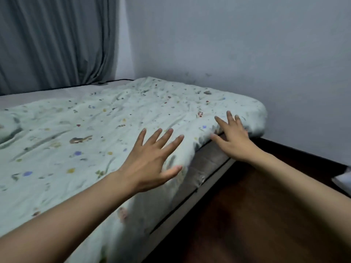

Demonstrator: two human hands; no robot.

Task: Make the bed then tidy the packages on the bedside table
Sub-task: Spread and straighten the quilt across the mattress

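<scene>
Quilt (114, 133): pale green, flower-printed, soft and creased; spread over the bed (207, 168), its edge draped over the near side. Left hand (150, 158) was laid flat near that edge, fingers spread, nothing gripped. Right hand (232, 137) was likewise opened at the rounded far corner by the wall (247, 44). Creases would best be swept outward toward edge and corner with flat palms. Bedside table was not seen.

White object (343, 179) (right edge) cut off, unidentifiable.

Head view, downward (near bed (95, 139))
</scene>
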